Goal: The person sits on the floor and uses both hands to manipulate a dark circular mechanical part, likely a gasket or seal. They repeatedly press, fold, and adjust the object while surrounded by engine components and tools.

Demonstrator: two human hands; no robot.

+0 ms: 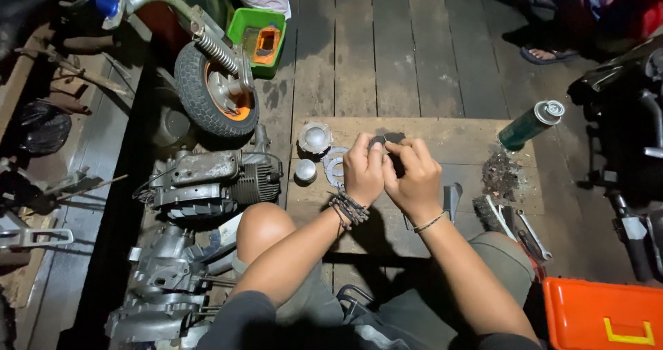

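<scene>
From the head camera, both hands meet over the far middle of the flat wooden board [449,139] that lies on the dark plank floor: the left hand [362,170] and the right hand [413,177] are curled, fingertips pinched together on one small dark round part [379,141], too small to tell further. By my judgement the step in hand is fitting or turning this piece between the fingers, which calls for a steady pinch and fine twisting. Near the board's far left corner lie three metal pieces: one domed silver cap [315,137], one small silver cylinder [305,171], one flat toothed ring [334,166]. One green spray can [530,124] lies at the far right corner. One grey finned engine [217,181] sits just beside the left edge.
</scene>
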